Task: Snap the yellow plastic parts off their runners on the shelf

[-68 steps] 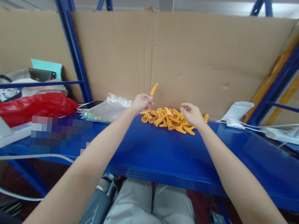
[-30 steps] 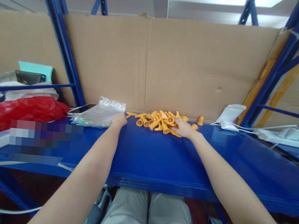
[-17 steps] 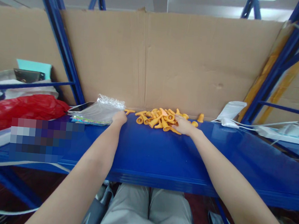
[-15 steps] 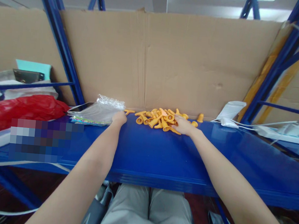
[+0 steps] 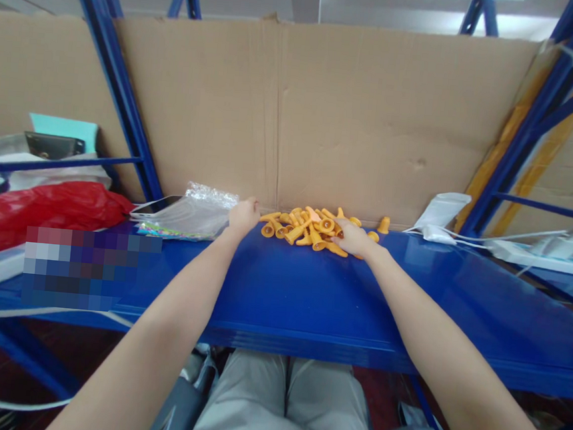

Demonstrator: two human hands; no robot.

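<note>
Resting on a glossy blue metal bench (image 5: 304, 297), a loose heap of small orange pieces (image 5: 310, 229), smooth and with flared, hollow ends, is touched at its right end by a bare right hand (image 5: 352, 237). The fingers of that hand are reached in among the pieces, and their tips are partly hidden, so whether one is gripped cannot be told. Just beyond the left end of the heap, a bare left hand (image 5: 244, 215) is held with its fingers curled inward; whether anything is held in them cannot be made out.

To the right of the heap, apart from it, a single orange bell-shaped piece (image 5: 384, 225) is stood upright. Left of the heap, past the left hand, a stack of clear plastic bags (image 5: 199, 213) is laid flat, and farther left a crumpled red plastic bag (image 5: 46, 211) is placed. Well to the right of the heap, a folded white packet-like object (image 5: 439, 218) is set near white cables. Behind the heap, the bench is backed by a tall sheet of brown cardboard (image 5: 375, 116).
</note>
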